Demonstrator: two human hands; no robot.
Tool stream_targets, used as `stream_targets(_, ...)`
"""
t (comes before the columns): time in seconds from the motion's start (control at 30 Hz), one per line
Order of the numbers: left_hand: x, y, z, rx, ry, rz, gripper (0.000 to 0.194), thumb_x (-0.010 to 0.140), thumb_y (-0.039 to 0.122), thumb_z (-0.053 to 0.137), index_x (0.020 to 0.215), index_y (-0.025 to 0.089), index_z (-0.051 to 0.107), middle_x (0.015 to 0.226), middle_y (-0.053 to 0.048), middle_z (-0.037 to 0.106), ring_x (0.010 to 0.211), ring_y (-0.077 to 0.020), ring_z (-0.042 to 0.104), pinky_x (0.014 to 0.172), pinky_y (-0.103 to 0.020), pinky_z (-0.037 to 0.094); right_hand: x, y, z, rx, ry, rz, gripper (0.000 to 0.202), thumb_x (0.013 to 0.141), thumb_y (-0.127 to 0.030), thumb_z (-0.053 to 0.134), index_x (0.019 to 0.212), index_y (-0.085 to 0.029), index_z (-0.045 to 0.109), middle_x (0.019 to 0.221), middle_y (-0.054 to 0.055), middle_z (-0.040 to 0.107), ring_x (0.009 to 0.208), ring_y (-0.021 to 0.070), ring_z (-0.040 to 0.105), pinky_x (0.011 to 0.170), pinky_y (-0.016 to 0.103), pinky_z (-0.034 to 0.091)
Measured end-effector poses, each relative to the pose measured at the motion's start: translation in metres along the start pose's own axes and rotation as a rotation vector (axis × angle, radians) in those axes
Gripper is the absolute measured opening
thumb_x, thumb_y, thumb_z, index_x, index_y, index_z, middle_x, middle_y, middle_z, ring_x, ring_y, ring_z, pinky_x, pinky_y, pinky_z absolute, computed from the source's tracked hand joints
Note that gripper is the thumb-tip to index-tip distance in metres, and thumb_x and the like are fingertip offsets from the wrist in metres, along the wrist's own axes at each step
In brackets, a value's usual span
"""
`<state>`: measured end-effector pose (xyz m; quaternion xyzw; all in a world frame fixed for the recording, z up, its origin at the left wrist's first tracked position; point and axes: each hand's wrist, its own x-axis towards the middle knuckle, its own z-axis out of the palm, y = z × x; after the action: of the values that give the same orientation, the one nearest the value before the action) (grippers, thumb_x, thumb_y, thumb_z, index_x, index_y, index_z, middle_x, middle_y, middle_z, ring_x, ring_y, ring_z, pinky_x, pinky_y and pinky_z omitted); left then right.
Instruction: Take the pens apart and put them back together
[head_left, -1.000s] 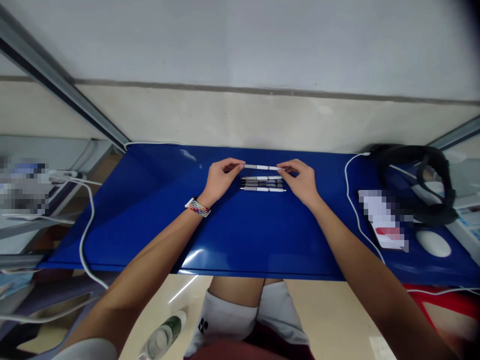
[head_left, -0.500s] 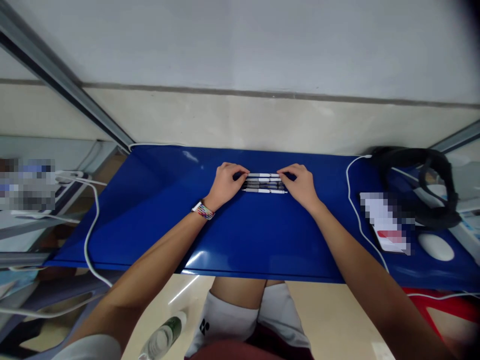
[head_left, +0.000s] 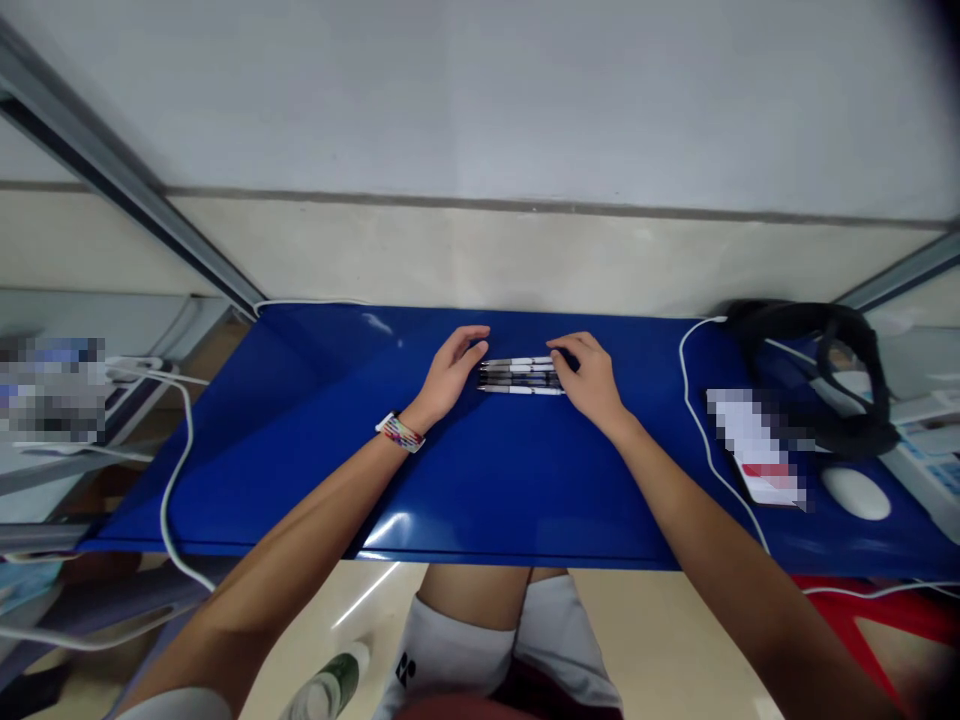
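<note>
At the frame's centre, the left hand (head_left: 452, 372) and right hand (head_left: 589, 376), fingers loosely spread, bracket both ends of the slim white-and-grey pens (head_left: 520, 375), squaring them side by side on the glossy blue worktop (head_left: 487, 480).

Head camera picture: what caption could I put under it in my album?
Two bare hands, left hand and right hand, press a row of white-and-black pens together on a glossy blue table.
</note>
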<state>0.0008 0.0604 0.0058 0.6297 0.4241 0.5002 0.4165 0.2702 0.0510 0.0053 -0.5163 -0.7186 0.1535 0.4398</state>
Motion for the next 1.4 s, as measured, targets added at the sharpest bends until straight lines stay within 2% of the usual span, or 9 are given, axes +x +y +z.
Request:
stream_targets(0.1, -0.001, -0.003, 0.01, -0.154, 0.041, -0.05, 0.041, 0.104, 0.055, 0.064, 0.132, 0.027, 0.072, 0.151, -0.01, 0.071, 0.15, -0.028, 0.059, 0.13, -0.045, 0.04, -0.003, -0.005, 0.007, 0.138, 0.048, 0.041, 0.026, 0.105, -0.035, 0.061, 0.118, -0.027, 0.082, 0.131, 0.014, 0.076, 0.126, 0.0321, 0.072, 0.114, 0.053, 0.055)
stream_targets(0.27, -0.003, -0.001, 0.021, -0.285, 0.078, -0.129, 0.052, 0.105, 0.067, 0.056, 0.138, 0.027, 0.065, 0.154, -0.012, 0.07, 0.157, -0.0292, 0.054, 0.131, -0.05, 0.038, -0.006, -0.01, 0.02, 0.333, 0.063, 0.223, 0.032, 0.107, -0.045, 0.06, 0.126, -0.029, 0.079, 0.151, 0.012, 0.072, 0.144, 0.0313, 0.066, 0.121, 0.052, 0.049)
stream_targets(0.47, -0.001, 0.001, 0.023, -0.257, 0.061, -0.105, 0.061, 0.105, 0.075, 0.048, 0.14, 0.026, 0.063, 0.155, -0.014, 0.069, 0.156, -0.0295, 0.057, 0.127, -0.049, 0.044, -0.005, -0.014, 0.024, 0.474, 0.082, 0.312, 0.028, 0.102, -0.04, 0.062, 0.119, -0.026, 0.079, 0.152, 0.012, 0.073, 0.145, 0.0316, 0.065, 0.123, 0.05, 0.046)
stream_targets(0.63, -0.003, 0.005, 0.025, -0.416, 0.045, -0.164, 0.056, 0.104, 0.07, 0.053, 0.14, 0.027, 0.062, 0.149, -0.012, 0.074, 0.156, -0.031, 0.056, 0.133, -0.053, 0.035, -0.004, -0.015, 0.025, 0.564, 0.095, 0.331, 0.026, 0.095, -0.035, 0.067, 0.117, -0.026, 0.079, 0.144, 0.009, 0.078, 0.138, 0.0323, 0.068, 0.122, 0.052, 0.048)
stream_targets(0.83, -0.003, 0.008, 0.025, -0.506, 0.051, -0.176, 0.045, 0.102, 0.06, 0.062, 0.132, 0.027, 0.068, 0.142, -0.009, 0.076, 0.155, -0.0329, 0.056, 0.136, -0.055, 0.028, -0.005, -0.011, 0.026, 0.512, 0.038, 0.231, 0.026, 0.096, -0.033, 0.066, 0.119, -0.028, 0.079, 0.144, 0.008, 0.078, 0.145, 0.0333, 0.066, 0.128, 0.056, 0.043)
stream_targets(0.97, 0.0, 0.007, 0.023, -0.504, 0.04, -0.162, 0.037, 0.1, 0.055, 0.065, 0.123, 0.027, 0.072, 0.139, -0.009, 0.076, 0.152, -0.0326, 0.059, 0.135, -0.054, 0.031, -0.006, -0.012, 0.026, 0.382, -0.002, 0.124, 0.027, 0.098, -0.03, 0.065, 0.121, -0.029, 0.078, 0.145, 0.008, 0.077, 0.151, 0.0325, 0.062, 0.132, 0.057, 0.04)
stream_targets(1.13, 0.0, 0.004, 0.021, -0.463, 0.02, -0.125, 0.033, 0.102, 0.052, 0.063, 0.118, 0.025, 0.073, 0.136, -0.01, 0.076, 0.147, -0.0306, 0.063, 0.131, -0.05, 0.039, -0.008, -0.012, 0.027, 0.325, 0.001, 0.101, 0.023, 0.099, -0.029, 0.066, 0.118, -0.029, 0.08, 0.143, 0.01, 0.078, 0.153, 0.0347, 0.06, 0.131, 0.062, 0.041)
stream_targets(1.27, -0.002, 0.004, 0.016, -0.268, 0.053, -0.057, 0.029, 0.102, 0.049, 0.065, 0.116, 0.025, 0.075, 0.131, -0.009, 0.077, 0.136, -0.0284, 0.066, 0.122, -0.046, 0.046, -0.01, -0.013, 0.024, 0.219, -0.014, 0.012, 0.017, 0.1, -0.025, 0.068, 0.107, -0.029, 0.082, 0.146, 0.009, 0.076, 0.155, 0.0373, 0.057, 0.13, 0.067, 0.042)
stream_targets(1.4, -0.002, 0.004, 0.004, -0.052, 0.153, 0.03, 0.017, 0.099, 0.038, 0.07, 0.101, 0.024, 0.078, 0.111, -0.006, 0.08, 0.113, -0.0252, 0.071, 0.11, -0.042, 0.052, -0.013, -0.017, 0.013, 0.092, -0.043, -0.222, 0.019, 0.1, -0.018, 0.067, 0.094, -0.028, 0.083, 0.146, 0.008, 0.076, 0.157, 0.0389, 0.052, 0.128, 0.069, 0.044)
